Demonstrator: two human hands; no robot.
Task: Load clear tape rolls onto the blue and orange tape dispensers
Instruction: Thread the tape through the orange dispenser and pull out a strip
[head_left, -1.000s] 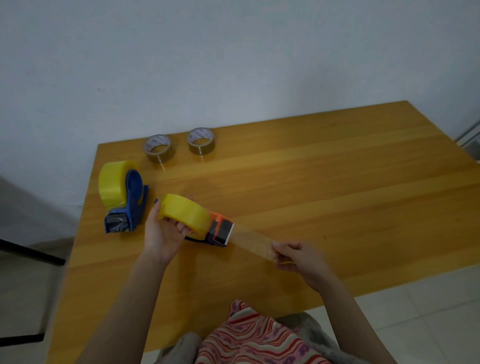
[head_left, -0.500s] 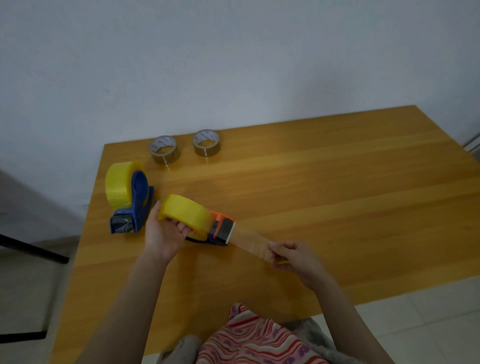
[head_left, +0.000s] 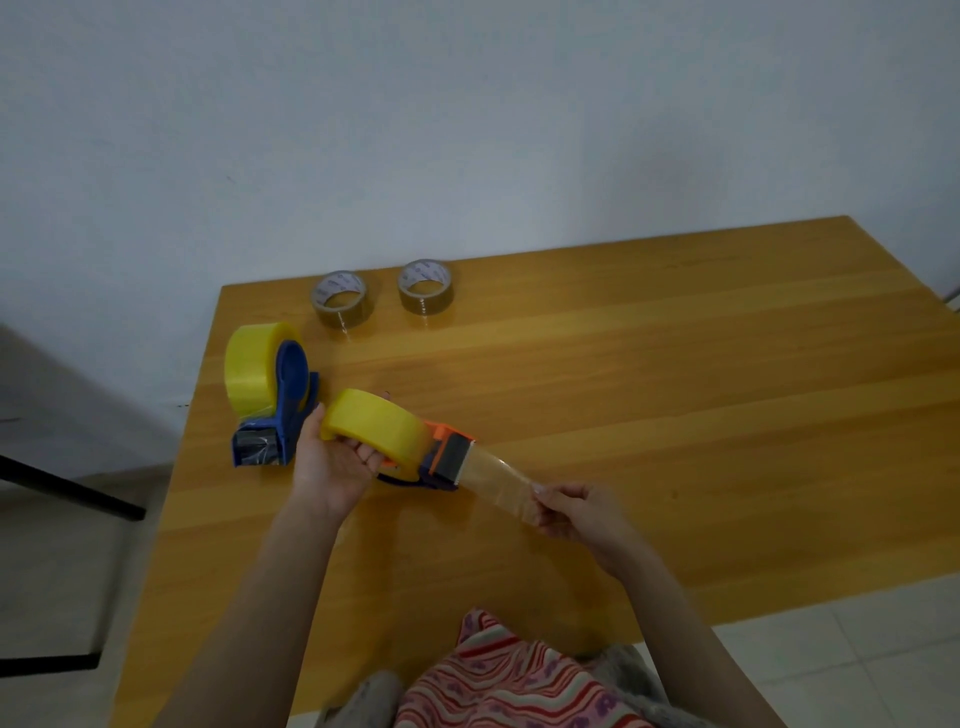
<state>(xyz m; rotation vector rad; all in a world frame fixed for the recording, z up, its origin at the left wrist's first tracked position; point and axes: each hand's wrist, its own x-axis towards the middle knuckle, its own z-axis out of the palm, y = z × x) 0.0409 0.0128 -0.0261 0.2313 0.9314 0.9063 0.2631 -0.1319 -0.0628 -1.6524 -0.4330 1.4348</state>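
Left hand (head_left: 332, 467) gripping clear-yellow tape roll (head_left: 376, 423) seated on orange dispenser (head_left: 447, 447), at worktop (head_left: 675, 389) front-left.
Right hand (head_left: 576, 514) fingers pinching free tape strip (head_left: 498, 475), holding it taut beyond blade end.
Recommended: pulling straight, strip centred, avoiding twist.
Blue dispenser (head_left: 291, 395) lying loaded alongside.

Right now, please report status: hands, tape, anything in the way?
Left hand grips roll on orange dispenser. Right hand pinches tape strip stretched from it. Blue dispenser loaded, beside. Spare rolls at back, clear.

The wooden table (head_left: 675, 364) bears a blue dispenser (head_left: 292, 410) and two brown tape rolls (head_left: 343, 299) (head_left: 426, 287).
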